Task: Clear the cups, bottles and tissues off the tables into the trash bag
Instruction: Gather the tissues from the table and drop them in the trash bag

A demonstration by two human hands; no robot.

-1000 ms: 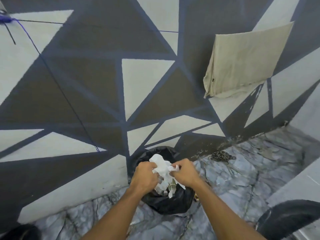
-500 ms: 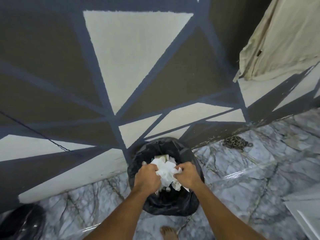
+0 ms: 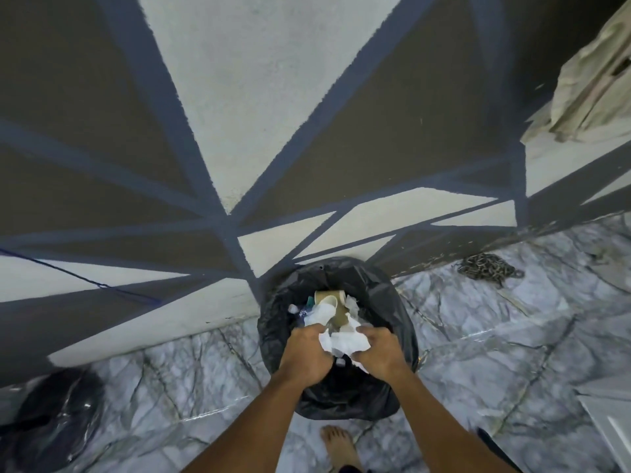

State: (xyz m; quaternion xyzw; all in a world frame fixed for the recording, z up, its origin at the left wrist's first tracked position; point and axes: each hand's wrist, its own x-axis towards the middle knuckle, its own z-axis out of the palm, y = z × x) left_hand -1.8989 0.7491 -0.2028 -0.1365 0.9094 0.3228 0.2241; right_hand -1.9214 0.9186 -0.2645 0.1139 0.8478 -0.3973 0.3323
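The left hand (image 3: 309,353) gripped one side of the crumpled tissues (image 3: 343,343), the right hand (image 3: 380,353) the other, above the open trash bag (image 3: 386,302). Releasing well would mean lowering them below its rim before both hands opened.

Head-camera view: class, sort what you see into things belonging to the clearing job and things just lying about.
Job: black plastic trash bag; crumpled white tissues, held by left hand and right hand; brown paper cups inside the bag.
Lying about: grey metal chain heap; beige cloth hanging on the wall; thin blue string.
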